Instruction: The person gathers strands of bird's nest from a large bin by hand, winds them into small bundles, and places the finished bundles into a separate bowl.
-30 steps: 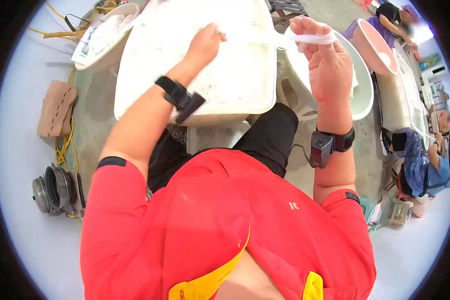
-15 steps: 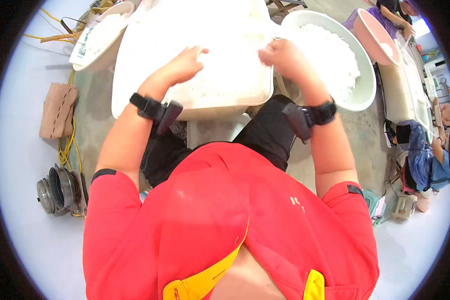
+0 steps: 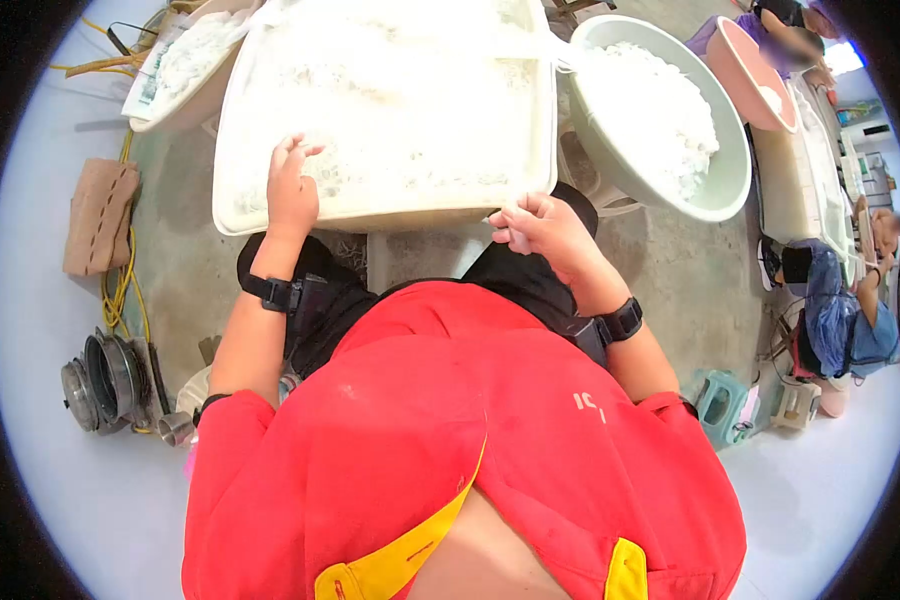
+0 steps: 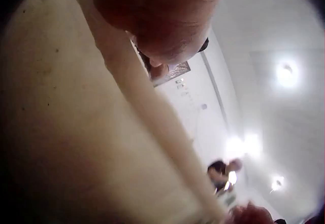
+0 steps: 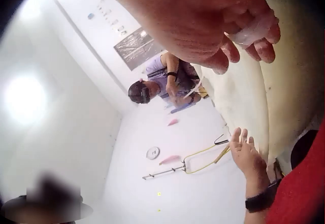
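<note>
My left hand (image 3: 292, 190) is raised at the near left edge of a wide white tub (image 3: 370, 222), its fingers loosely bent and holding nothing. In the right wrist view that left hand (image 5: 249, 160) shows with fingers spread beside the tub's pale wall. Near the tub's front right corner, my right hand (image 3: 540, 228) has its fingers curled. A small translucent white piece (image 5: 254, 31) sits among these fingers in the right wrist view; its kind is unclear. White, wet-looking clumps lie over the tub's glaring surface.
A pale green basin (image 3: 715, 200) heaped with white stringy material (image 3: 655, 110) stands right of the tub. At left are another basin (image 3: 185, 110), a folded brown cloth (image 3: 100, 215) and metal pots (image 3: 110, 380). A pink basin (image 3: 745, 75) and other people are farther right.
The white strip stretched from my right hand a second ago no longer shows stretched. Both hands have come down and back toward my body; the left moved left, the right dropped to the tub's corner.
</note>
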Tool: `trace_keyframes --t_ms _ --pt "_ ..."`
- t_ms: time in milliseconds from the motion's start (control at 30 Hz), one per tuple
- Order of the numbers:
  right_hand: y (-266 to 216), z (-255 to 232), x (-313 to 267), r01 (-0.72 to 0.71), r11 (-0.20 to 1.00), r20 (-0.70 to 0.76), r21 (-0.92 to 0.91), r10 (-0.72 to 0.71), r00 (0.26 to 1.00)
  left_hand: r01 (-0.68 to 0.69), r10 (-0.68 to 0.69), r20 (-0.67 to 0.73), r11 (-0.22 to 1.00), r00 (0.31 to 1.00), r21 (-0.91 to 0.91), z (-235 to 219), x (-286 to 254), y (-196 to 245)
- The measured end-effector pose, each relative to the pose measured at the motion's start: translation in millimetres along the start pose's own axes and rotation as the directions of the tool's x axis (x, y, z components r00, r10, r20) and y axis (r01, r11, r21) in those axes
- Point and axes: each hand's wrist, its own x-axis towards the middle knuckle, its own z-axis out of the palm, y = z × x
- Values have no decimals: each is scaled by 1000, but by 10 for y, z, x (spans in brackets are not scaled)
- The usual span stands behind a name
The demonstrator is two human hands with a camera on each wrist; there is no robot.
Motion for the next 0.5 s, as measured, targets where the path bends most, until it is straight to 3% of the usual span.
trace_keyframes --t_ms 33,133,233,333,367,467,500 --pt "25 -3 -13 -4 1000 10 23 4 1000 -50 51 -9 991 999 121 -13 -7 32" --pt "195 -25 -6 27 961 -29 277 -20 999 15 -8 -41 984 999 177 22 -26 117" --pt "244 10 -92 109 790 -135 603 -34 990 30 -23 -43 986 999 165 9 -14 128" --pt "380 -90 -128 147 656 -254 740 70 965 35 -28 -54 989 998 142 23 -28 109" --pt "396 -122 -138 179 657 -325 732 106 940 0 9 -71 992 997 126 19 -20 108" --pt "305 -239 -150 397 743 -585 539 -8 811 221 -224 -45 973 974 -72 -11 23 120" --pt "249 -345 -115 441 775 -613 453 -88 785 309 -317 -31 940 948 -143 -14 62 105"
